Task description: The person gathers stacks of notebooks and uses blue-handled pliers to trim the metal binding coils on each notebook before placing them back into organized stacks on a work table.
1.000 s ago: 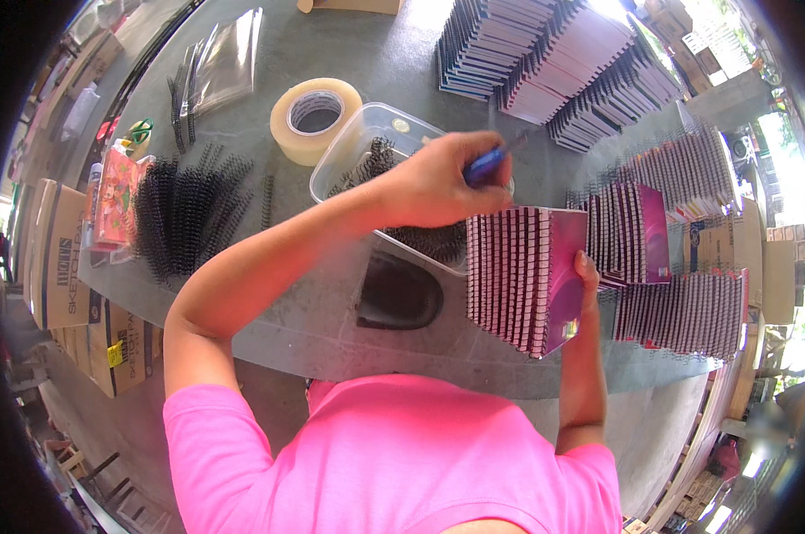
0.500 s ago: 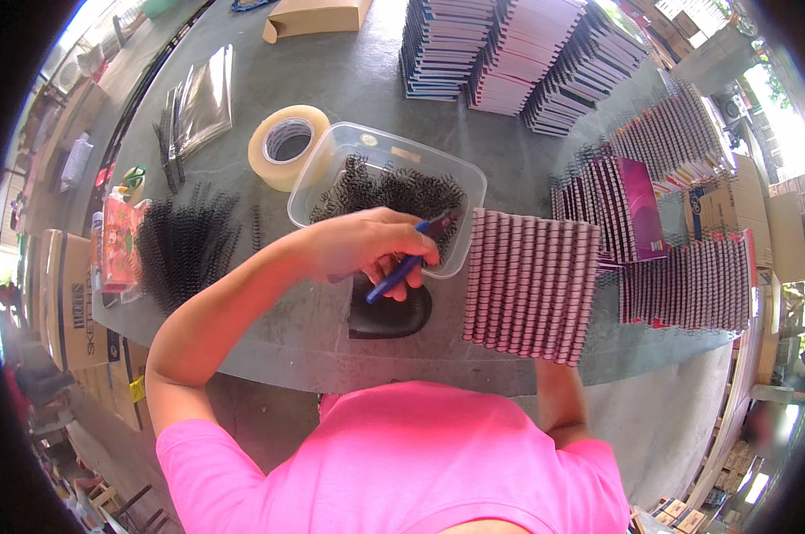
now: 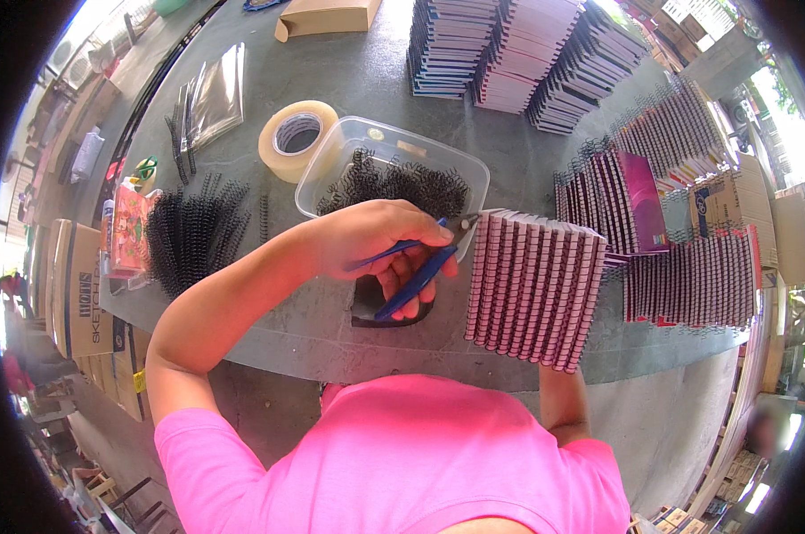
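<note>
My left hand [image 3: 392, 230] is wrapped round blue-handled cutting pliers [image 3: 425, 278], whose handles are spread. Their metal jaws reach the top left corner of a row of spiral-bound notebooks [image 3: 536, 289], standing with their dark coils facing me. My right forearm [image 3: 562, 392] runs in under the near end of this row, so the right hand and its fingers are hidden. Just behind my left hand, a clear plastic tub [image 3: 306, 189] holds a heap of short black coil pieces [image 3: 394, 182]. Below the hand lies a black, round-edged thing [image 3: 364, 313], partly covered.
A tape roll [image 3: 282, 165] stands left of the tub, near long black coils [image 3: 198, 233] and clear plastic sheets [image 3: 220, 102]. Tall book stacks [image 3: 451, 53] rise at the back. More spiral-bound notebooks [image 3: 692, 280] crowd the right side, beside a cardboard box [image 3: 723, 209].
My left hand has moved slightly right, and the pliers' handles have spread apart. Their jaws have come to the notebooks' top left corner. The notebook row has tilted a little.
</note>
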The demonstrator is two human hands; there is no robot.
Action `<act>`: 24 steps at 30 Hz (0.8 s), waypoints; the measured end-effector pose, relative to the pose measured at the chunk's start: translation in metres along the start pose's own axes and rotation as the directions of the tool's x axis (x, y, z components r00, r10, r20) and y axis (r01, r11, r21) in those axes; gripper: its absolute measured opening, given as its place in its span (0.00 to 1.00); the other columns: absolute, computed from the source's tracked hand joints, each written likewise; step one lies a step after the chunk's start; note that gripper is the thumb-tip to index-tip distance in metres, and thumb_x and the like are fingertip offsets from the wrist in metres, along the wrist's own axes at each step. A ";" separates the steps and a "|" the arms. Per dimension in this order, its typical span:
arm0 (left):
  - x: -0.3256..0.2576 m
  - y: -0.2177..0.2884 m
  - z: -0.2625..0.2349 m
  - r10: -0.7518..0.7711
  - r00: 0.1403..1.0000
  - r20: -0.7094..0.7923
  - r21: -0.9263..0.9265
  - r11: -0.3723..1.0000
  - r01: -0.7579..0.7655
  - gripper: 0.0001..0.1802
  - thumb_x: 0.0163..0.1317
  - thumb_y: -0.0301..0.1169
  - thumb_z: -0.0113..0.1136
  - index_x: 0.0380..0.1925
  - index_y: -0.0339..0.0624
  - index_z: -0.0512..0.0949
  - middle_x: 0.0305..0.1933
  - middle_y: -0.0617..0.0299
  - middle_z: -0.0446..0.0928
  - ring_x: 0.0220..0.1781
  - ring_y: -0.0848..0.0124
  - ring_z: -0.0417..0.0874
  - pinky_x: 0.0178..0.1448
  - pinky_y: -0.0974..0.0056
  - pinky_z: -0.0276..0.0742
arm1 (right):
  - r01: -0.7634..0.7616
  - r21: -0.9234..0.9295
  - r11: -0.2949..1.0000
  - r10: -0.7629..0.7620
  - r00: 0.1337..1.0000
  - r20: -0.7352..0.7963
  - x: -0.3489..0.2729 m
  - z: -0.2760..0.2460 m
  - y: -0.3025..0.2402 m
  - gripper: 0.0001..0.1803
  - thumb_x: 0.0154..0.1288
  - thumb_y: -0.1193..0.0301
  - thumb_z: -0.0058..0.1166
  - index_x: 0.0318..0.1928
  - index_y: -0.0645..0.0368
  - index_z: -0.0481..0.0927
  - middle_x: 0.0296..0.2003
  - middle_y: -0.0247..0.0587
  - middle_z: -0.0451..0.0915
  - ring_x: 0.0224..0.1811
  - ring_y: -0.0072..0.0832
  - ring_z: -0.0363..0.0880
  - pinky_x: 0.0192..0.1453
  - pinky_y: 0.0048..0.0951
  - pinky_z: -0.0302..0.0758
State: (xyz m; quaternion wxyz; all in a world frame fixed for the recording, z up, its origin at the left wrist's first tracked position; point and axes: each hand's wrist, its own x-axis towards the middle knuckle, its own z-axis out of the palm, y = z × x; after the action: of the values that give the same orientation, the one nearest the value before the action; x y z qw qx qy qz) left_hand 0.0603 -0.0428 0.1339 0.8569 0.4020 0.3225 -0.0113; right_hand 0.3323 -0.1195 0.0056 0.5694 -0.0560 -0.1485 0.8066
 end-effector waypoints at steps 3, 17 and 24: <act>0.008 -0.017 0.023 0.625 0.748 -0.224 0.974 0.147 0.170 0.18 0.62 0.40 0.48 0.41 0.34 0.71 0.30 0.46 0.74 0.33 0.50 0.78 0.38 0.52 0.73 | 0.000 0.007 1.000 -0.001 1.000 0.011 -0.002 0.000 0.001 0.34 0.56 0.55 0.54 0.56 0.68 0.66 0.48 0.54 0.74 0.47 0.40 0.77 0.52 0.41 0.76; -0.006 -0.002 0.021 0.100 0.973 -0.210 0.313 0.949 -0.030 0.25 0.62 0.46 0.45 0.36 0.30 0.73 0.30 0.53 0.75 0.28 0.67 0.79 0.32 0.66 0.77 | 0.009 0.011 1.000 -0.010 0.999 0.040 -0.003 0.005 0.001 0.34 0.56 0.55 0.53 0.56 0.69 0.65 0.49 0.54 0.74 0.48 0.40 0.77 0.52 0.42 0.75; 0.002 -0.003 0.028 0.287 0.919 -0.271 0.629 0.776 -0.057 0.23 0.63 0.44 0.44 0.38 0.30 0.73 0.31 0.48 0.76 0.31 0.59 0.81 0.34 0.62 0.77 | 0.017 0.015 1.000 -0.018 0.998 0.058 -0.003 0.008 -0.001 0.34 0.57 0.55 0.53 0.56 0.69 0.65 0.50 0.55 0.73 0.48 0.40 0.76 0.53 0.42 0.75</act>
State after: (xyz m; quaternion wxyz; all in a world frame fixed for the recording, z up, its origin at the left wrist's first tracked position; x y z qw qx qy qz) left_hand 0.0762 -0.0638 0.1445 0.6069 0.6796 0.4104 0.0373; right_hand 0.3319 -0.1235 0.0131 0.5721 -0.0269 -0.1597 0.8040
